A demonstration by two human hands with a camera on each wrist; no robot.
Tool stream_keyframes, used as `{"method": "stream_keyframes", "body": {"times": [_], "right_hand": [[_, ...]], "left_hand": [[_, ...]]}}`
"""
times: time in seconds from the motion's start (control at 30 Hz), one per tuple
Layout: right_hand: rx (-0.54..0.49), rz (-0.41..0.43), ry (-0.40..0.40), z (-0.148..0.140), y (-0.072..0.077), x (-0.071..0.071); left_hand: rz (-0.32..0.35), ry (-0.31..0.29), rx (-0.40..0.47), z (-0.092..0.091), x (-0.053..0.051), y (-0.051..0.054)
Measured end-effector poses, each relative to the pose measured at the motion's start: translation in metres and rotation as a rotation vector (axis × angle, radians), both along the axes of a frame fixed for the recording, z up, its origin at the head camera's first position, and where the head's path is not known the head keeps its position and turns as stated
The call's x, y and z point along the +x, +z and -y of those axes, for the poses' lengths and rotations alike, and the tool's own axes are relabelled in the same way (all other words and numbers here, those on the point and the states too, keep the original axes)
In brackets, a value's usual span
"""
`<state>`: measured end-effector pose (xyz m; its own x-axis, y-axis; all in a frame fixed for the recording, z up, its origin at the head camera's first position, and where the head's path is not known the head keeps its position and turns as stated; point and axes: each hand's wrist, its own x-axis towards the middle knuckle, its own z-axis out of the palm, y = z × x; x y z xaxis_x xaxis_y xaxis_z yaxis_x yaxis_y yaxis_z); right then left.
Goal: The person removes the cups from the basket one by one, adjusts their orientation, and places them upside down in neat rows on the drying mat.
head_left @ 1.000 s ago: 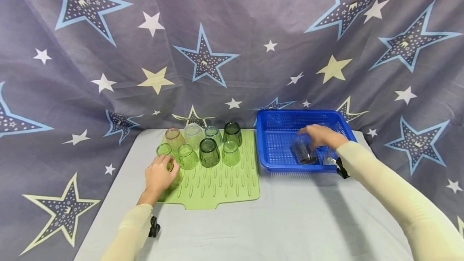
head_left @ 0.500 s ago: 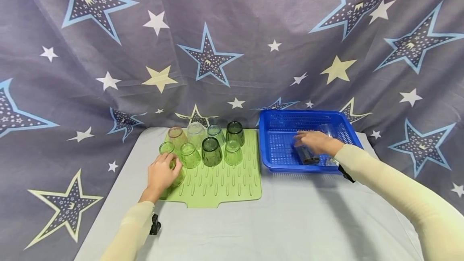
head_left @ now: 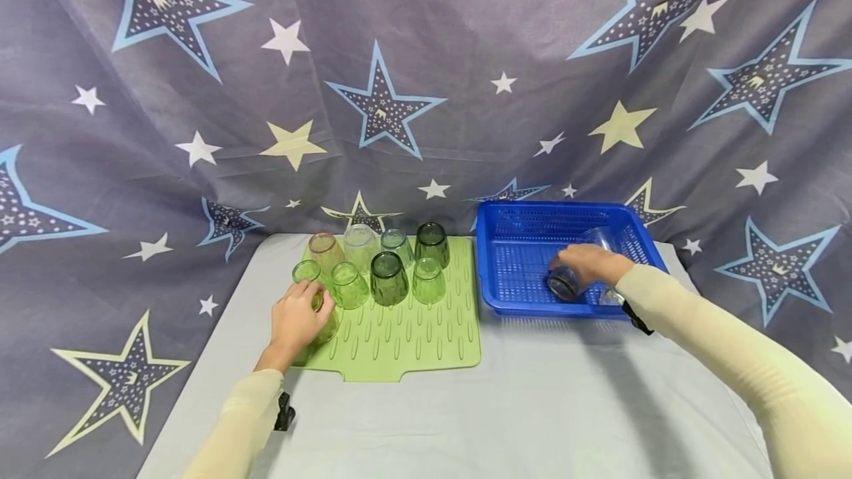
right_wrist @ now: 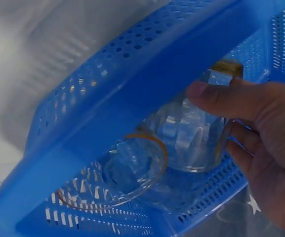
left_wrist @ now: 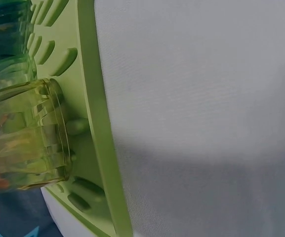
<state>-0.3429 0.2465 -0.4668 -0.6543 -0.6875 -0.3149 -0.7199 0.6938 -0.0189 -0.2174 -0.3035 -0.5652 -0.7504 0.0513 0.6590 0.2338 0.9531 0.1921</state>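
On the green mat's front left, my left hand (head_left: 301, 316) holds a yellow-green drinking glass (head_left: 328, 327). The left wrist view shows this yellowish glass (left_wrist: 28, 138) with its near rim by the mat edge and fingertips behind it. Inside the blue basket (head_left: 489, 305), my right hand (head_left: 589, 263) grips a clear, dark-looking glass (head_left: 564, 284), tilted with one end towards the head camera. In the right wrist view, thumb and fingers are around that faceted glass (right_wrist: 189, 131). Beside it lies another clear glass (right_wrist: 117, 173) with an amber-looking rim.
Upside-down glasses in several colours, such as a dark one (head_left: 389, 279) and a light green one (head_left: 428, 281), stand in rows on the green mat (head_left: 399, 350). Another clear glass (head_left: 601, 237) is at the basket's back right. A starry curtain (head_left: 466, 131) hangs behind the table.
My right hand has gone from spread over the glass to gripping it, and the glass has turned from lying lengthwise to end-on. The left hand stays on its glass. The head view shifted slightly earlier.
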Motion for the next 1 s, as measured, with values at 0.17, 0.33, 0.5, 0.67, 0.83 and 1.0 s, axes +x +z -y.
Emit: {"method": "stream_keyframes", "body": {"times": [0.17, 0.33, 0.5, 0.67, 0.83, 1.0], "right_hand": [[-0.018, 0.001, 0.007, -0.002, 0.002, 0.000], [-0.027, 0.021, -0.037, -0.001, 0.004, -0.002], [-0.028, 0.029, -0.060, -0.001, 0.005, -0.005], [-0.036, 0.042, -0.076, -0.003, 0.004, -0.008], [-0.037, 0.064, -0.106, -0.004, 0.004, -0.008], [-0.057, 0.057, -0.109, -0.005, 0.003, -0.007]], "left_hand": [[-0.006, -0.017, -0.034, 0.001, -0.001, 0.002], [0.037, -0.022, -0.066, 0.001, -0.002, 0.007], [0.087, -0.023, -0.090, 0.000, -0.002, 0.012], [0.122, -0.025, -0.153, 0.001, -0.004, 0.012], [0.156, -0.034, -0.167, 0.001, -0.003, 0.013], [0.212, -0.035, -0.171, 0.000, 0.000, 0.015]]}}
